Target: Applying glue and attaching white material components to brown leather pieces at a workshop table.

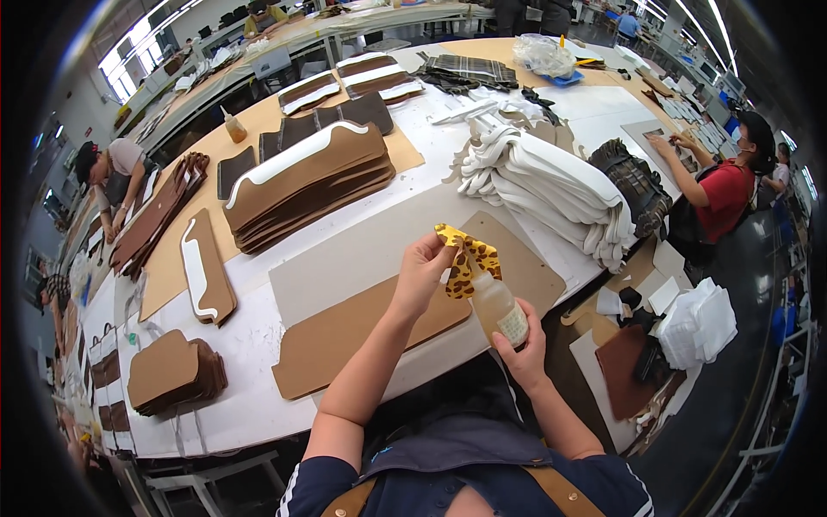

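My left hand (422,274) pinches a yellow cloth with brown leopard spots (485,255) between thumb and fingers. The cloth hangs in a loop over the top of a translucent squeeze bottle (492,302), hiding its tip. Wrapped round the lower part of that bottle is my right hand (527,351); the bottle is tilted and carries a pale label. Both hands are above the table, in front of my body. Beneath them lies a flat tan-brown panel (362,343), partly covered by my left forearm, with a grey-beige board (345,263) beyond it.
Stacked brown panels (310,185) with a white-edged top piece stand behind, and folded white pieces (543,189) lie to the right. A smaller brown stack (172,375) sits left. Another bottle (233,127) stands farther back. People work on both sides; a person in red (728,194) is at right.
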`<state>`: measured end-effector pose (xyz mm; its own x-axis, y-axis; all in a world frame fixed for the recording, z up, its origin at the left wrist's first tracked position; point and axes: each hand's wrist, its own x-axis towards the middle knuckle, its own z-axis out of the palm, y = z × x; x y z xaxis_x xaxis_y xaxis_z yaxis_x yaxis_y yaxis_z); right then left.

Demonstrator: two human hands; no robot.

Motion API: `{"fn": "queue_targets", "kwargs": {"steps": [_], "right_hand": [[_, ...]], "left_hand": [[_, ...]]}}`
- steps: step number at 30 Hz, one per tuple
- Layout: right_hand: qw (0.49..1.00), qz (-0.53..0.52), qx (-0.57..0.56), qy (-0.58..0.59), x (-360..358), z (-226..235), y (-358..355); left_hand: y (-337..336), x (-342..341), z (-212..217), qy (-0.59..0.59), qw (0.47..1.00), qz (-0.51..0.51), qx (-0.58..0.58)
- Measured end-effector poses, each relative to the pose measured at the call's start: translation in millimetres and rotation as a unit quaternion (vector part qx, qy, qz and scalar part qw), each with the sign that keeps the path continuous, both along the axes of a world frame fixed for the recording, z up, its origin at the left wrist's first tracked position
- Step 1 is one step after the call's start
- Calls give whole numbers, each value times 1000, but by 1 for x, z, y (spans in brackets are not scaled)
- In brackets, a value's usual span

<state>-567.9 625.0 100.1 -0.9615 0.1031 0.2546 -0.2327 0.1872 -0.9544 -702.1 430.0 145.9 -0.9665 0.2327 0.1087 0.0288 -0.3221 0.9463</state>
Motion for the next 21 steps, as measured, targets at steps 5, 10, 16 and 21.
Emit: {"fn": "queue_targets", "kwargs": {"steps": [5, 10, 16, 21], "right_hand": [[999, -1, 33, 27, 5, -1, 6], [986, 62, -141, -64, 8, 0, 10], [942, 111, -294, -120, 9, -5, 3], [977, 82, -169, -99, 13, -8, 3]], "left_hand": [[-10, -2, -6, -36, 998, -54, 27], [-14, 2, 5, -67, 992, -86, 65], [-23, 3, 11, -117, 979, -129, 110], [-35, -4, -8, -193, 958, -170, 124]]}}
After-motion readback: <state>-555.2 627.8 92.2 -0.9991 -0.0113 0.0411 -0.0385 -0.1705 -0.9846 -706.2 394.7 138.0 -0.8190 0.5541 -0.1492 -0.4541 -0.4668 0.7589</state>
